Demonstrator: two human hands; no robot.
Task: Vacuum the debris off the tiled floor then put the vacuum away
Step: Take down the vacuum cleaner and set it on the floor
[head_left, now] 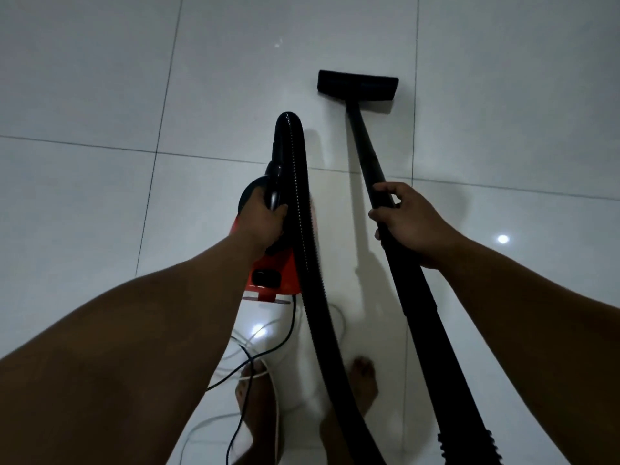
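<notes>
A red and black vacuum body hangs in front of me, my left hand shut on its black top handle. A ribbed black hose loops up from the body and runs down past my feet. My right hand grips the black wand, which slopes forward to the flat black floor head resting on the white tiled floor. A small pale speck of debris lies on the tile beyond the head.
A black power cord and a white cable lie tangled on the floor around my bare feet. Dark grout lines cross the glossy tiles, with light reflections at right and below the vacuum.
</notes>
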